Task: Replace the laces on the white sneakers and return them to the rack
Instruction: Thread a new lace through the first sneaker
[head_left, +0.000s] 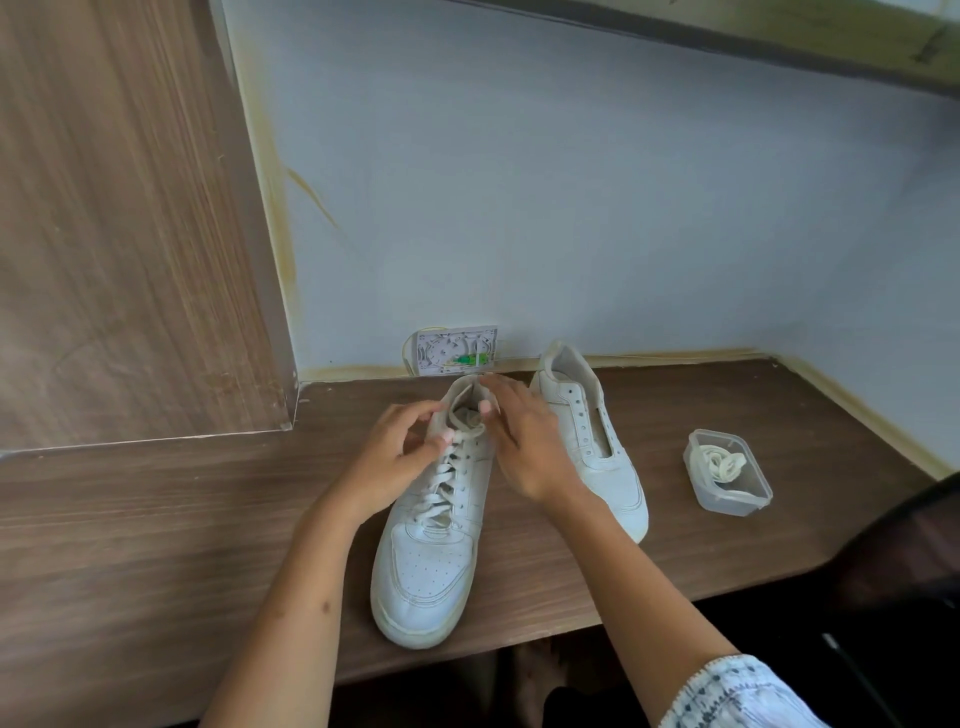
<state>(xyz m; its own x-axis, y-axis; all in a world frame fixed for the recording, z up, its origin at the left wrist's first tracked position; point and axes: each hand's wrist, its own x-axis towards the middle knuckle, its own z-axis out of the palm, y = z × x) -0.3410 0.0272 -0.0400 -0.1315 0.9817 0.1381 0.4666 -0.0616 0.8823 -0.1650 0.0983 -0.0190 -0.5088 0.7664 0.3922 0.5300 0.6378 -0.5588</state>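
A laced white sneaker (426, 561) lies on the wooden desk (156, 545), toe toward me. My left hand (395, 457) pinches the lace (441, 478) near the top eyelets on the shoe's left side. My right hand (524, 447) rests on the shoe's right collar, thumb at the tongue. A second white sneaker (597, 441) without a lace lies just to the right. A clear plastic tub (727, 473) further right holds a coiled cream lace (719, 462).
A wooden cabinet side (130, 234) rises at the left. A pale wall with a small white outlet box (457, 351) stands behind the shoes. A dark object (914, 545) overlaps the desk's right front corner. The desk's front edge runs just below the laced shoe's toe.
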